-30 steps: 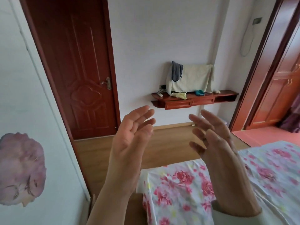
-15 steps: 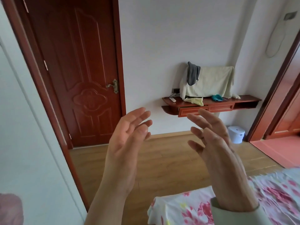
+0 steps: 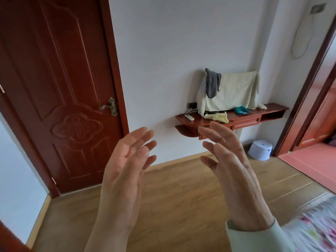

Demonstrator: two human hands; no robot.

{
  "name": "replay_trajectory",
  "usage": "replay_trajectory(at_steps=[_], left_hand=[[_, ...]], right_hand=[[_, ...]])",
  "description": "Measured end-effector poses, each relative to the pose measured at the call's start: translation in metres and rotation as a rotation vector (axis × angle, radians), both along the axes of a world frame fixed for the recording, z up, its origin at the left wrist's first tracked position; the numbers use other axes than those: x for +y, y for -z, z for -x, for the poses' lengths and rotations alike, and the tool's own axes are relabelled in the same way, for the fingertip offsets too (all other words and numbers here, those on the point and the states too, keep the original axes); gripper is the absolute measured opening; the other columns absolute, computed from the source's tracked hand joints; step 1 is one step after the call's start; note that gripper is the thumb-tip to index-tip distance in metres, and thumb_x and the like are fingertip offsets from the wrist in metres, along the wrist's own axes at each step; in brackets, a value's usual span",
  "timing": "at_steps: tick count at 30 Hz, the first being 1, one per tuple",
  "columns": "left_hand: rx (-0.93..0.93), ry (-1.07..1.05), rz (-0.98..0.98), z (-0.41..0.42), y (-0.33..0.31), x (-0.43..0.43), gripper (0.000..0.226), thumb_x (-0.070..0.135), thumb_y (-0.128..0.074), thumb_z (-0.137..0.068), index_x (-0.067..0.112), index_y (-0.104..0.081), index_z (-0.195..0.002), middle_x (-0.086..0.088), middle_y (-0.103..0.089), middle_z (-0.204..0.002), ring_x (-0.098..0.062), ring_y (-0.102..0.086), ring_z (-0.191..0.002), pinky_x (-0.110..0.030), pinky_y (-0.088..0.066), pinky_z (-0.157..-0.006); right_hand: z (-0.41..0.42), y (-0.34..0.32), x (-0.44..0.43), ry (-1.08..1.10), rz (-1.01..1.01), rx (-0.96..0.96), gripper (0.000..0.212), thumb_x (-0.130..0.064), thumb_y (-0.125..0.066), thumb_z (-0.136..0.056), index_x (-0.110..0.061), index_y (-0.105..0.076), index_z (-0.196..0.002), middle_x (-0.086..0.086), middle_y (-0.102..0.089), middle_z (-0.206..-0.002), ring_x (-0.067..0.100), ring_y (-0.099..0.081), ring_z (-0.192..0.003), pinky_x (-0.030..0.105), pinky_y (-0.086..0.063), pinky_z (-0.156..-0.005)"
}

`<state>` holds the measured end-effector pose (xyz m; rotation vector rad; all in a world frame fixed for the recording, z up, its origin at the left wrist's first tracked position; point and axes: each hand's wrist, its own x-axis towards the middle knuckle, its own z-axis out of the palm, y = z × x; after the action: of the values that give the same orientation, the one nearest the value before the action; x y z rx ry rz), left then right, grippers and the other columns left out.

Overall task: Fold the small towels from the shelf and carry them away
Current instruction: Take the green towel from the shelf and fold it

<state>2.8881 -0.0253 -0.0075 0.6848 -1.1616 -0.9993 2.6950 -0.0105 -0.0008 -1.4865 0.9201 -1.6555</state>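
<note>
- Two bare hands rise in front of the camera, palms turned toward each other and well apart; both hold nothing.
- The left hand [image 3: 123,171] has straight, slightly spread fingers; the right hand [image 3: 234,171], in a pale sleeve, has relaxed fingers, also apart.
- Across the wood floor, a red-brown wall shelf [image 3: 274,109] carries the towels.
- A crumpled yellow towel [image 3: 217,117] lies at the front edge of the shelf, and a bunched teal towel [image 3: 241,110] lies to its right.
- Behind them a large cream cloth [image 3: 234,91] hangs draped, with a grey towel [image 3: 212,84] slung over its left corner.
- A white remote [image 3: 189,117] lies at the left end of the shelf, and a closed red-brown door [image 3: 60,88] stands to the left.
</note>
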Motion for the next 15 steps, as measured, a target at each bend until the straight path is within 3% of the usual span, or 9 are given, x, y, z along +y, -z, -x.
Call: replay_trajectory(at_steps=[5, 8, 12, 15], left_hand=[[0.006, 0.018, -0.018, 0.000, 0.007, -0.108, 0.044, 0.033, -0.064, -0.084, 0.027, -0.066, -0.127, 0.004, -0.071, -0.129, -0.017, -0.066, -0.122, -0.038, -0.048, -0.097], [0.000, 0.029, -0.048, 0.011, 0.003, -0.185, 0.049, 0.041, -0.067, -0.080, 0.028, -0.065, -0.127, 0.006, -0.071, -0.129, -0.015, -0.066, -0.122, -0.037, -0.048, -0.096], [0.012, 0.060, -0.058, 0.032, -0.004, -0.278, 0.043, 0.034, -0.059, -0.087, 0.025, -0.063, -0.129, 0.007, -0.071, -0.128, -0.014, -0.067, -0.121, -0.035, -0.048, -0.095], [-0.010, 0.104, -0.044, 0.050, -0.007, -0.327, 0.043, 0.035, -0.062, -0.086, 0.026, -0.064, -0.128, 0.008, -0.071, -0.128, -0.013, -0.067, -0.121, -0.036, -0.049, -0.095]], right_hand=[[0.003, 0.014, -0.111, 0.010, -0.014, -0.016, 0.039, -0.037, -0.050, -0.092, -0.044, -0.058, -0.129, -0.013, -0.063, -0.136, 0.012, -0.057, -0.127, 0.042, -0.045, -0.100], [0.011, 0.013, -0.182, 0.018, -0.036, -0.013, 0.039, -0.040, -0.054, -0.091, -0.044, -0.059, -0.129, -0.014, -0.063, -0.136, 0.012, -0.057, -0.124, 0.045, -0.046, -0.103], [0.026, 0.007, -0.264, 0.039, -0.049, 0.034, 0.048, -0.049, -0.056, -0.083, -0.042, -0.057, -0.131, -0.014, -0.064, -0.134, 0.013, -0.057, -0.123, 0.043, -0.046, -0.102], [0.039, 0.006, -0.311, 0.065, -0.049, 0.036, 0.046, -0.046, -0.058, -0.086, -0.039, -0.057, -0.131, -0.012, -0.065, -0.133, 0.012, -0.058, -0.119, 0.041, -0.045, -0.099]])
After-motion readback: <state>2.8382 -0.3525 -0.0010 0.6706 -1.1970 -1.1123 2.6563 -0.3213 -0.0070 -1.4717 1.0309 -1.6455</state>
